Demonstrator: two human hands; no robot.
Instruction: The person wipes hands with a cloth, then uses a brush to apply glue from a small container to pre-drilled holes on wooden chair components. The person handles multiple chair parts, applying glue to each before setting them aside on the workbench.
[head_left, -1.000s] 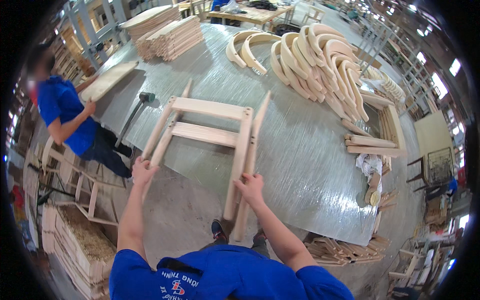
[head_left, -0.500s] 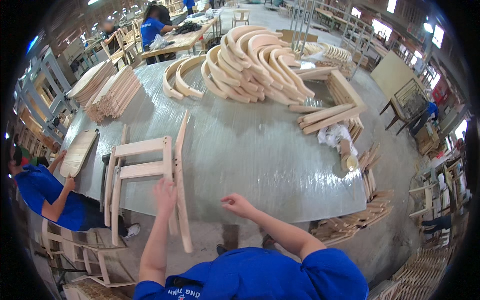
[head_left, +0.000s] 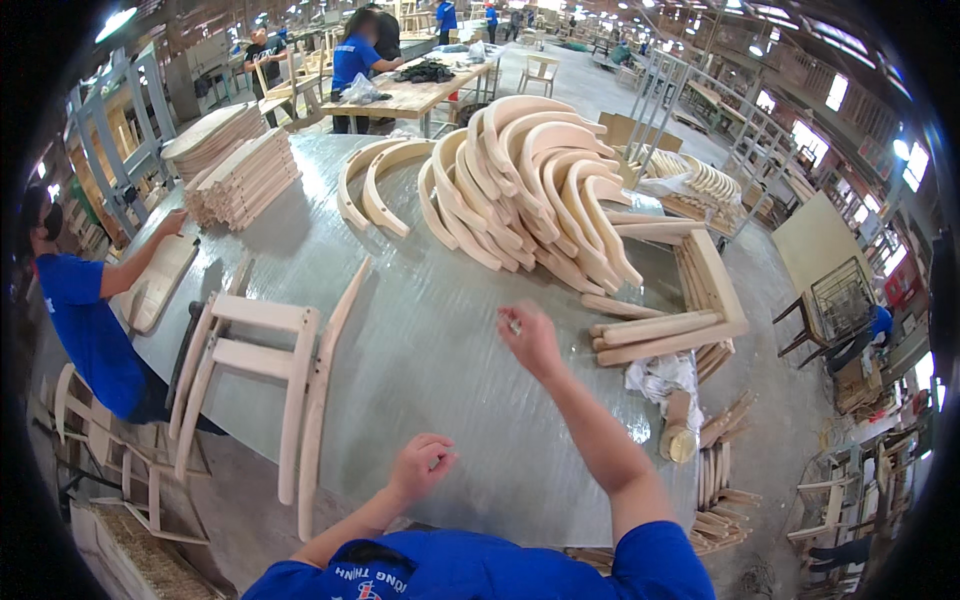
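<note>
Since the earlier view, the left hand [head_left: 418, 470] is now hovering clear of the frame [head_left: 258, 313], and the right hand [head_left: 530, 342] is now reaching farther out, nearer the curved parts [head_left: 500, 175]; both are staying apart above the table [head_left: 440, 370] with fingers curling, though whether either is gripping something small cannot be told. At left, the frame is resting with legs overhanging the near edge, apparently for access, while the curved parts are nesting at the far side, probably for stability. White lettering [head_left: 396, 583] is showing on the blue shirt [head_left: 490, 560].
</note>
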